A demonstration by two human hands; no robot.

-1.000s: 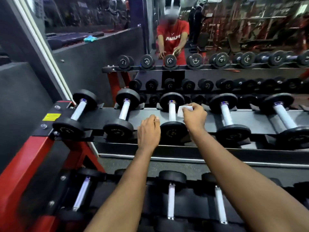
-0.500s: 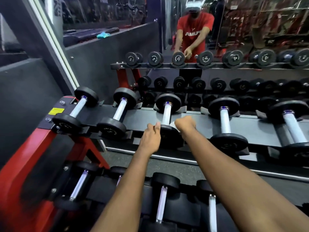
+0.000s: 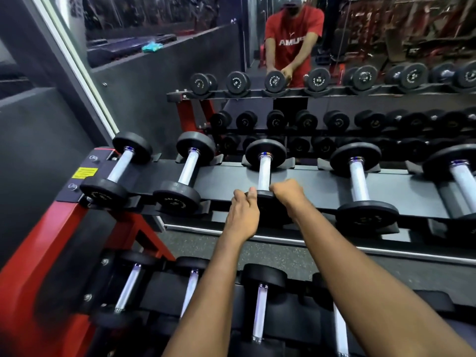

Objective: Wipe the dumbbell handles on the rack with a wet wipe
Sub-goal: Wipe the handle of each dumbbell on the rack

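The third dumbbell on the top tier has a silver handle (image 3: 264, 173) and black heads. My left hand (image 3: 244, 210) curls its fingers over the left edge of that dumbbell's near head. My right hand (image 3: 288, 194) is a closed fist at the near end of the handle, on the right side of the same head. The wet wipe is hidden inside or under that fist. Other dumbbells with bare handles lie on either side: one to the left (image 3: 188, 166) and one to the right (image 3: 359, 184).
The black rack shelf (image 3: 221, 181) sits on a red frame (image 3: 51, 243). A lower tier holds several more dumbbells (image 3: 258, 313). A mirror behind shows the rack and a person in a red shirt (image 3: 293, 34). A grey wall stands at the left.
My right hand slid down the handle from its upper part to the near head, and the white wipe went out of sight. My left hand moved right onto the near head.
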